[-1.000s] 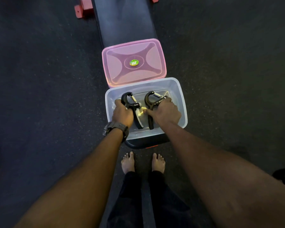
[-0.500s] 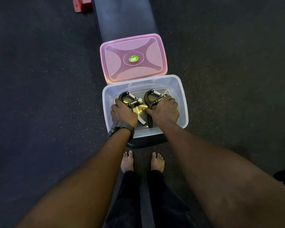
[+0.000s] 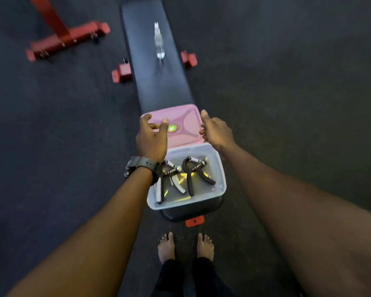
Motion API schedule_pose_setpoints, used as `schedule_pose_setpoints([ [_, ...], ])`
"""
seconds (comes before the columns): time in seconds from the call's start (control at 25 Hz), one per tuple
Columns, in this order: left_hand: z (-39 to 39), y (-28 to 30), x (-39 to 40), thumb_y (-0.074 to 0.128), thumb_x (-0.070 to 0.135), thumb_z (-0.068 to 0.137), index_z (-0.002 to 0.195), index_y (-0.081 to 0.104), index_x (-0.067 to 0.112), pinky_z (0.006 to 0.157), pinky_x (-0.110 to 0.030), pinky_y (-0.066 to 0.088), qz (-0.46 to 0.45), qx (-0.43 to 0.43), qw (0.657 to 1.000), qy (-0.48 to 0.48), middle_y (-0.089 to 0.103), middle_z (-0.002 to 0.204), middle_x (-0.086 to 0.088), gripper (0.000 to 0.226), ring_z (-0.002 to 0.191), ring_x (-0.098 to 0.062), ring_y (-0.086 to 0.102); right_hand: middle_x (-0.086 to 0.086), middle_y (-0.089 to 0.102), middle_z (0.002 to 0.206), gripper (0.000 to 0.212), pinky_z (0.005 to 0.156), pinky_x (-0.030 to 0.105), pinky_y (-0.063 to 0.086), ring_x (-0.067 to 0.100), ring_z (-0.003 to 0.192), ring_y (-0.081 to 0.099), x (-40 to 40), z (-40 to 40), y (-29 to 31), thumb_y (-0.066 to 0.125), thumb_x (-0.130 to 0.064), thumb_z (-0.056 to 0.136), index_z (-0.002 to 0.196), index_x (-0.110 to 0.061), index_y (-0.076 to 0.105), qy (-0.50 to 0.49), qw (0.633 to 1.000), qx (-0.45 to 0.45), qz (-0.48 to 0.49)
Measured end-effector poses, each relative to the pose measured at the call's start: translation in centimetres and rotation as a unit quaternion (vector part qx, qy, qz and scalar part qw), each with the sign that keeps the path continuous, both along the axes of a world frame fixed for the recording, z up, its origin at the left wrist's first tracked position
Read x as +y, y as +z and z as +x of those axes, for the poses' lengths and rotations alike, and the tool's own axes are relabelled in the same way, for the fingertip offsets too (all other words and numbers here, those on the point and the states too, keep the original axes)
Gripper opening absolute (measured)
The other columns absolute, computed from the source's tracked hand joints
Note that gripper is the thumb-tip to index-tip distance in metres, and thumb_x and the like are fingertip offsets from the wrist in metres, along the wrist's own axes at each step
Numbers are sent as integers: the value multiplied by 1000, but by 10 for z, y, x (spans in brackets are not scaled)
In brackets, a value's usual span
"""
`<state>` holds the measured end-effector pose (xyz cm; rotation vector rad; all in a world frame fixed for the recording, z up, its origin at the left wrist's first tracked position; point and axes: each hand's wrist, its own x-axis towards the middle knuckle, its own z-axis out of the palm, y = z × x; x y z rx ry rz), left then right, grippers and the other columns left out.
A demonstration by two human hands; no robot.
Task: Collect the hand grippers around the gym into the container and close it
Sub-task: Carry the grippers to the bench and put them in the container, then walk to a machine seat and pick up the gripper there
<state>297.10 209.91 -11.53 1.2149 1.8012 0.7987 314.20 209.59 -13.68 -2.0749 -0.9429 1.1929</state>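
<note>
A clear plastic container [image 3: 220, 175] sits on the near end of a black gym bench [image 3: 156, 82]. Two black hand grippers lie side by side inside it, the left hand gripper [image 3: 166, 179] and the right hand gripper [image 3: 194, 171], over yellow-green items on the bottom. The pink lid [image 3: 185, 127] lies flat on the bench just beyond the container. My left hand [image 3: 151, 137] hovers over the lid's left edge with fingers spread. My right hand [image 3: 215, 130] is at the lid's right edge, fingers apart. Neither hand holds anything.
Red metal bench feet [image 3: 121, 71] stick out on both sides of the bench, and a red frame [image 3: 62, 37] stands at the far left. A small clear object [image 3: 159, 42] lies farther up the bench. My bare feet [image 3: 185, 246] stand on dark rubber floor.
Both hands let go of the hand grippers, left them in the container and moved forward to the two sides of the pink lid. The view tilted up, showing more bench.
</note>
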Motion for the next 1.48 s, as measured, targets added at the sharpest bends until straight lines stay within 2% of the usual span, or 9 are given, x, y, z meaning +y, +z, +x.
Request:
schedule_pose_setpoints([
  [0.16,21,126,26,55,55,94,130,56,18,98,-45,53,85,-68,993,-38,65,107,0,52,106,-28,68,-3,75,84,66,100,51,52,28,100,71,28,39,133,34,-83,82,80,-25,64,-112,984,44,135],
  [0.32,46,259,41,44,82,68,96,57,33,94,-45,53,121,-151,975,-107,65,103,2,59,95,-22,65,-1,71,82,61,84,42,46,16,77,63,26,76,265,35,-79,85,85,-24,61,-153,948,92,263],
  [0.48,75,361,26,42,71,85,91,52,29,79,-40,43,167,-231,942,-180,57,101,-6,44,92,-25,54,1,70,82,68,76,37,43,14,72,59,-9,101,370,36,-86,77,87,-23,60,-172,918,73,351],
  [0.56,88,391,18,40,70,87,93,55,27,76,-39,42,186,-254,924,-216,57,103,-8,46,90,-24,54,2,70,84,63,77,36,44,15,75,59,-36,107,405,38,-82,84,88,-22,60,-191,901,59,385],
  [0.64,106,413,6,40,75,82,97,56,23,78,-38,43,196,-271,908,-254,59,104,-8,56,91,-23,56,4,70,86,61,79,36,44,16,77,60,-65,113,432,38,-78,88,89,-22,61,-216,885,41,411],
  [0.72,126,434,-14,38,71,90,98,55,24,82,-36,47,212,-289,881,-309,61,108,-7,51,98,-24,60,4,71,89,62,78,35,46,16,79,60,-102,118,455,37,-79,89,92,-22,62,-250,870,13,424],
  [0.88,152,484,-82,33,82,78,95,58,33,97,-50,52,224,-311,820,-424,68,110,-5,57,106,-28,66,7,72,93,60,72,33,46,18,82,61,-196,116,500,35,-74,95,92,-21,63,-355,823,-48,441],
  [1.12,163,539,-199,32,76,80,98,56,30,102,-52,49,216,-350,729,-547,65,115,-8,55,108,-27,65,11,72,96,57,66,31,45,21,82,61,-352,93,564,36,-71,98,90,-20,60,-453,753,-131,459],
  [1.48,131,559,-404,32,77,85,126,56,22,99,-47,51,184,-384,636,-643,64,123,-8,73,108,-25,66,13,73,108,77,72,32,47,21,91,63,-582,-9,574,31,-71,99,120,-5,65,-539,688,-210,438],
])
